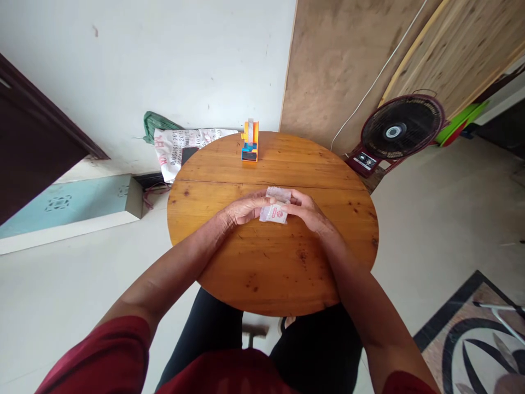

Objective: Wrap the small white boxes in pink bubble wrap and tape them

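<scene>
Between my two hands, over the middle of the round wooden table (262,262), is a small whitish packet (274,214) with a red printed mark. My left hand (248,208) grips its left side, thumb lying across the front. From the right, my right hand (305,209) holds the other side with its fingers on the front and edge. The packet's upper part stands tilted above my fingertips. What is inside it cannot be made out, and some fingers are hidden behind it.
An orange and blue tape dispenser (250,143) stands at the table's far edge. Behind the table to the left lie a printed white sack (168,150) and a green bag (158,125). A dark red fan (394,132) stands on the right, and a pale blue box (69,205) on the left floor.
</scene>
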Demonstrator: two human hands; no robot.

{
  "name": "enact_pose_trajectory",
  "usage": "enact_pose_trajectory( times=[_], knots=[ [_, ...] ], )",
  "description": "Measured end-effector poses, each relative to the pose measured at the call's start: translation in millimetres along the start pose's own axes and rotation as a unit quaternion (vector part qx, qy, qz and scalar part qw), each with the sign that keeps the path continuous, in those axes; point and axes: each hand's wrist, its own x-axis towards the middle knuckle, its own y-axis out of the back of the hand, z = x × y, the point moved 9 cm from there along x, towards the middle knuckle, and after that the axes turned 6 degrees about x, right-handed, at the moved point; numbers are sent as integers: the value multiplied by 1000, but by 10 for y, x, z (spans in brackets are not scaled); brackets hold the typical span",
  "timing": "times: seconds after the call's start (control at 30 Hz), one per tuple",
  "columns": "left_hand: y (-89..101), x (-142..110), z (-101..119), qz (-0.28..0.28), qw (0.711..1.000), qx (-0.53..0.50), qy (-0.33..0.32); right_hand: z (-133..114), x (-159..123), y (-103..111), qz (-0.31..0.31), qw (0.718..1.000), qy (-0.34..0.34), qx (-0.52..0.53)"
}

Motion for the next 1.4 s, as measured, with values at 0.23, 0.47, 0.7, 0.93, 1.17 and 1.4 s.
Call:
enact_pose_trajectory(
  times=[0.23,0.47,0.7,0.93,1.17,1.4],
  knots=[
    [-46,-18,-56,-7,1000,-8,22,6,-87,7,24,1000,12,15],
    [-84,1,-107,3,1000,-7,27,-1,-104,32,5,999,38,1],
    [-37,13,-135,23,999,-18,32,-37,-112,38,29,996,58,-56],
    [-74,-13,-145,0,999,-18,47,-162,-174,183,91,989,86,-74],
    [-200,-58,-133,-30,998,-22,56,-163,-220,251,120,986,80,-88],
    [-256,-81,-121,-50,997,1,58,-304,-254,265,142,979,119,-87]
  ],
)
